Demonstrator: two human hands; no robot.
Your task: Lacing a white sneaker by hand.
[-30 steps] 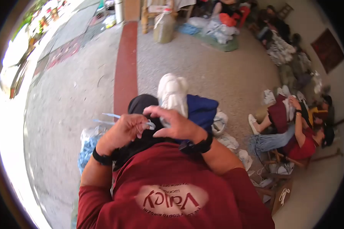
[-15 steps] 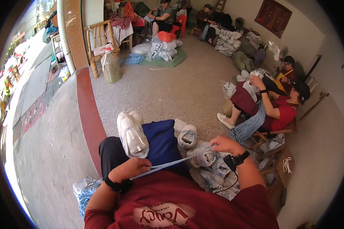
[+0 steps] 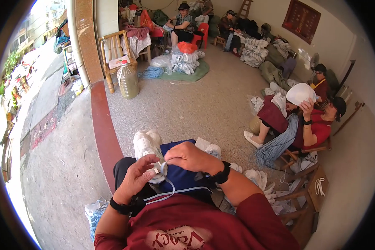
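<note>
A light blue shoelace (image 3: 171, 187) hangs in a loop from between my hands, and a stretch of it lies across my lap. My right hand (image 3: 189, 157) pinches the lace between thumb and forefinger. Close on its left, my left hand (image 3: 138, 175) has thumb and bent fingers around the lace near its end; the exact grip is partly hidden. Just beyond both hands, white sneakers (image 3: 143, 143) rest on my left thigh, their near part covered by my fingers. A dark blue cloth (image 3: 177, 180) is spread on my lap under the hands.
Blue laces (image 3: 96, 214) lie bundled at my left side. White shoes (image 3: 256, 179) are heaped at my right, by a wooden stool (image 3: 316, 189). A seated co-worker in red (image 3: 316, 131) holds up a white shoe. Farther off stand a liquid-filled jug (image 3: 127, 81) and a bamboo chair (image 3: 112, 62).
My hands were wide apart with the lace stretched between them. My right hand has swung left to meet my left hand above the lap, and the lace now hangs slack.
</note>
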